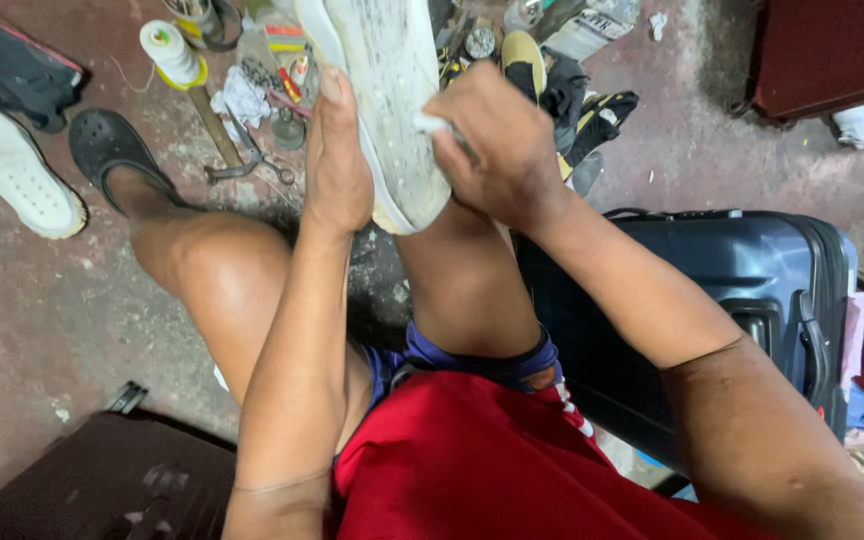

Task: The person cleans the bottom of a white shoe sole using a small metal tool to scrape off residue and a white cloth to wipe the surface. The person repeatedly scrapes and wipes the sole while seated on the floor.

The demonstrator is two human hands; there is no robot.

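Note:
A white shoe (387, 95) is held sole-up above my knees, its sole worn and dirty. My left hand (337, 160) grips the shoe's left edge, fingers along the side. My right hand (497, 140) is closed around a small white tool (432, 123) whose tip presses against the sole's right edge. The rest of the tool is hidden in my fist. I sit with bare knees, in a red shirt and blue shorts.
A dark blue hard suitcase (732, 290) lies on the right. A white shoe (12, 170) and a black clog (112, 150) sit on the concrete floor at left. A thread spool (172, 50), pliers (247, 160) and other tools are scattered ahead. A dark case (112, 480) is at bottom left.

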